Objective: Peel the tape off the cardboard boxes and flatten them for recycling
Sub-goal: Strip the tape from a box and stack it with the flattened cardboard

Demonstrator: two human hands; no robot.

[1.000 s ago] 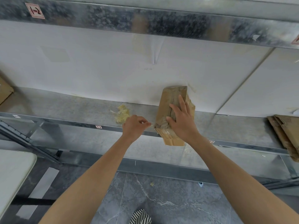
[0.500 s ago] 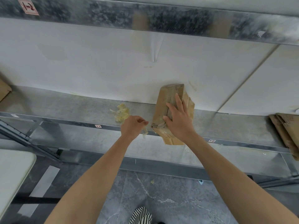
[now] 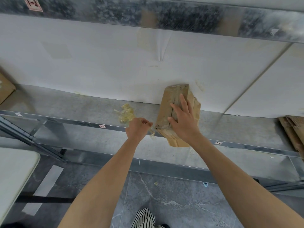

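Note:
A flattened brown cardboard box (image 3: 166, 106) lies on the metal shelf (image 3: 82, 106), its near end jutting over the shelf's front edge. My right hand (image 3: 183, 120) presses flat on top of it, fingers spread. My left hand (image 3: 137, 129) is just left of the box's near corner, fingers pinching a strip of clear tape (image 3: 152, 134) that hangs crumpled below the hand and still leads to the box corner.
A crumpled wad of yellowish peeled tape (image 3: 126, 113) sits on the shelf left of the box. More flattened cardboard (image 3: 294, 129) lies at the shelf's right end, a box corner (image 3: 5, 89) at far left. A white table (image 3: 14, 167) stands lower left.
My left hand keeps tugging the tape strip beside the box corner; a crumpled length now dangles below it. My right hand stays pressed on the box.

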